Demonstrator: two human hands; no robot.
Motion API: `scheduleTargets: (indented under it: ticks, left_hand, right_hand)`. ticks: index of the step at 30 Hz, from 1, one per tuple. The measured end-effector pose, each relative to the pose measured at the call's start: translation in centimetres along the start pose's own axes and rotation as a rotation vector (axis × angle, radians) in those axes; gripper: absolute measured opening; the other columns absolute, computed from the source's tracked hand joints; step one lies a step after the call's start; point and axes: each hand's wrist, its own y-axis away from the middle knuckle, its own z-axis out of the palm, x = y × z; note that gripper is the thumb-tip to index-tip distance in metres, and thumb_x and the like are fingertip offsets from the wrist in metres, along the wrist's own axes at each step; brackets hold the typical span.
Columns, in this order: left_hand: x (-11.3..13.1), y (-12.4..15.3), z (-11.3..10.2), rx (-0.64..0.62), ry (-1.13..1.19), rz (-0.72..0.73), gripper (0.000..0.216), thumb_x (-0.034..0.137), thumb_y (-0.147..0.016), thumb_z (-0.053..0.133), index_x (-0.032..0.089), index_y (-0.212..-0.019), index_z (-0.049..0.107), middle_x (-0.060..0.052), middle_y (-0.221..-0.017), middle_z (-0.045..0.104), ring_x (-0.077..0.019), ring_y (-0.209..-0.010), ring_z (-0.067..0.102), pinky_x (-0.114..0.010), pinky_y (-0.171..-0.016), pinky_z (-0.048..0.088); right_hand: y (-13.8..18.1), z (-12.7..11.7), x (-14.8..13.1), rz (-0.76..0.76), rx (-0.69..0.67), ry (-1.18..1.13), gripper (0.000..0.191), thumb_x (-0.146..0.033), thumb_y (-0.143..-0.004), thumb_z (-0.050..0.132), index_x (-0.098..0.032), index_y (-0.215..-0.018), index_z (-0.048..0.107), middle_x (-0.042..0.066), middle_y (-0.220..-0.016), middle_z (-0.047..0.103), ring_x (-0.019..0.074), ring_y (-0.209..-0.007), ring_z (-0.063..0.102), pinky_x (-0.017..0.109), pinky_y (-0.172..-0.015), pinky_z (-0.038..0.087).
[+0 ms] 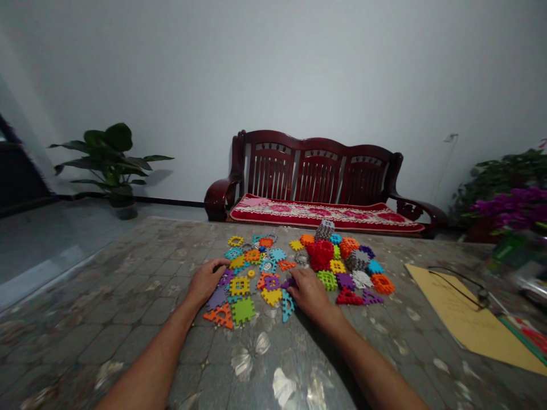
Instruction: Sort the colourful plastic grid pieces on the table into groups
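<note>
Several flat, notched plastic puzzle tiles (252, 273) in many colours lie spread on the patterned table (141, 296). My left hand (205, 281) rests at the left edge of the spread, fingers curled over a purple tile (225, 278). At the middle of the spread my right hand (308, 291) lies with fingers bent, its fingertips against a purple tile (289, 282). Whether either hand grips its tile is unclear. Farther back stand a red assembled cube (321, 254), a grey cube (357, 260) and a grey stack (325, 229).
A yellow envelope (470, 319) with a black cord (457, 282) lies at the right of the table. Beyond the table stands a dark red wooden bench (316, 182) with a red cushion. A potted plant (111, 165) stands far left, purple flowers (513, 208) far right.
</note>
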Motion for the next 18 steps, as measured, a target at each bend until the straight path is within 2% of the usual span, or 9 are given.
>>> scheduleTargets:
  ticks: [5,9,15,18]
  left_hand:
    - [-0.3,-0.1,0.1,0.004,0.008,0.012,0.038,0.04,-0.076,0.048,0.021,-0.096,0.073,-0.006,-0.104,0.077,-0.0258,-0.1,0.068,-0.038,-0.092,0.051]
    - [-0.4,-0.1,0.1,0.009,-0.011,0.017,0.036,0.04,-0.076,0.048,0.022,-0.095,0.073,-0.004,-0.103,0.077,-0.0253,-0.099,0.068,-0.037,-0.091,0.051]
    - [-0.3,-0.2,0.0,0.006,-0.022,0.016,0.037,0.041,-0.076,0.048,0.023,-0.095,0.074,-0.003,-0.103,0.077,-0.0247,-0.097,0.069,-0.036,-0.09,0.052]
    - [-0.4,-0.3,0.0,0.006,-0.034,0.011,0.038,0.041,-0.076,0.048,0.023,-0.096,0.074,-0.004,-0.103,0.077,-0.0253,-0.097,0.069,-0.036,-0.089,0.052]
  right_hand:
    - [-0.5,-0.2,-0.5,-0.014,-0.07,0.077,0.02,-0.017,-0.088,0.055,-0.017,-0.104,0.067,0.011,-0.112,0.068,0.0248,-0.107,0.059,0.032,-0.091,0.043]
    - [-0.7,-0.5,-0.6,-0.083,-0.132,0.132,0.028,-0.007,-0.088,0.045,-0.015,-0.1,0.07,0.013,-0.106,0.069,0.0245,-0.103,0.06,0.031,-0.088,0.043]
    - [-0.2,-0.6,-0.1,-0.169,-0.135,0.101,0.033,-0.002,-0.08,0.045,-0.014,-0.098,0.07,0.013,-0.1,0.069,0.0237,-0.098,0.062,0.031,-0.084,0.044]
    - [0.8,-0.6,1.0,-0.21,-0.082,0.004,0.037,-0.002,-0.077,0.046,-0.016,-0.102,0.07,0.01,-0.098,0.07,0.0221,-0.097,0.062,0.03,-0.085,0.046]
